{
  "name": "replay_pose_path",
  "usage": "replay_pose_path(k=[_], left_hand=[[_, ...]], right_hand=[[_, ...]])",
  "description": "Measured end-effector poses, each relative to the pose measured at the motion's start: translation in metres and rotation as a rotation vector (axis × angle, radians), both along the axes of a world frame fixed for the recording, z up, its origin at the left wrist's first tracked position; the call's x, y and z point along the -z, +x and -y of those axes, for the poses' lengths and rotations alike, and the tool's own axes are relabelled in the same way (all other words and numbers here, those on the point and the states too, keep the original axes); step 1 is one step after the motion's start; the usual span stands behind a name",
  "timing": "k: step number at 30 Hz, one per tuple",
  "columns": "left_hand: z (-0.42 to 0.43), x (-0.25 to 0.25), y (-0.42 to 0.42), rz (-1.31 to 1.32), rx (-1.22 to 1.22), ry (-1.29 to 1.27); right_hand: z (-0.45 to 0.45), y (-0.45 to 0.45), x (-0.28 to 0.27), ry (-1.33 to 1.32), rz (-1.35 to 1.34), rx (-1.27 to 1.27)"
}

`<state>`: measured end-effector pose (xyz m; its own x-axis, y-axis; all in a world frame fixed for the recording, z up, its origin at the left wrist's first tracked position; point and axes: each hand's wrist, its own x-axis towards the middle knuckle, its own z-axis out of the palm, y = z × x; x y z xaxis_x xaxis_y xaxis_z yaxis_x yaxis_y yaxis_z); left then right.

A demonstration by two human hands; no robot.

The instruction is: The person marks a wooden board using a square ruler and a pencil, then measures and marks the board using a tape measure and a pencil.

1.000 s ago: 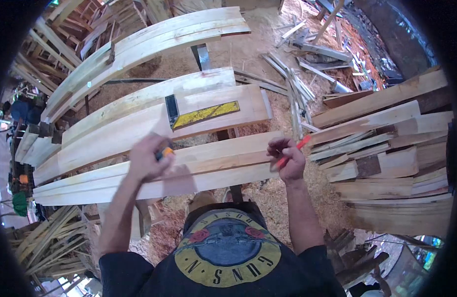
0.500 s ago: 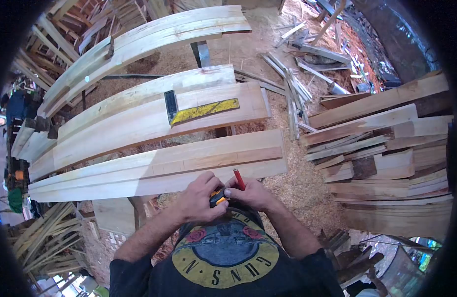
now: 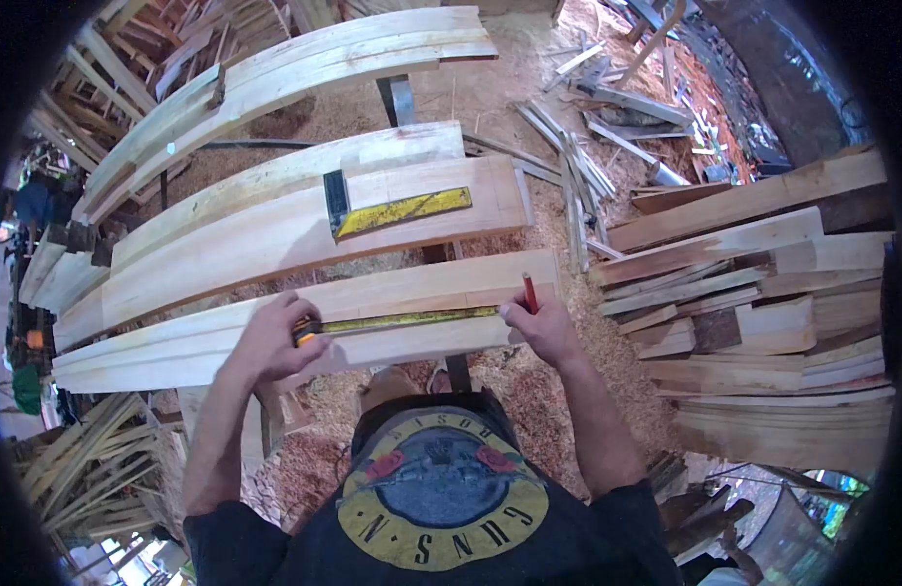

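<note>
Pale boards point(image 3: 422, 283) over sawdust point(image 3: 635, 400), my left grip point(image 3: 273, 337) clamped on the tape measure point(image 3: 305, 330), right grip point(image 3: 549, 332) closed round the red pencil point(image 3: 529, 291), blade's point(image 3: 412, 319) tip unclear.

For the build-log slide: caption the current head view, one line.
Left hand holds the tape measure, blade drawn along a plank to the right hand, which grips a red pencil.

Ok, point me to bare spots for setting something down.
The board under the square is bare left of it, with a smaller patch between the square's yellow tip and the board's right end. The near boards are crowded between left hand and right hand, where the tape measure stretches.
</note>
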<state>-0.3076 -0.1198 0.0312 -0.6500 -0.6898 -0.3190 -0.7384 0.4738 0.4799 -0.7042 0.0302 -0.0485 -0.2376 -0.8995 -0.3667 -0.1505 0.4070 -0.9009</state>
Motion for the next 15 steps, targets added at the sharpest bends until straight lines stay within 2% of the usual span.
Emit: replay_pose_path(k=[5,15], left_hand=[[0.007,0.018,0.01,-0.056,-0.064,-0.038],[-0.015,0.049,-0.026,-0.136,-0.078,-0.282]], right_hand=[[0.022,0.009,0.017,0.002,-0.164,-0.045],[0.036,0.009,0.007,0.12,-0.334,-0.14]])
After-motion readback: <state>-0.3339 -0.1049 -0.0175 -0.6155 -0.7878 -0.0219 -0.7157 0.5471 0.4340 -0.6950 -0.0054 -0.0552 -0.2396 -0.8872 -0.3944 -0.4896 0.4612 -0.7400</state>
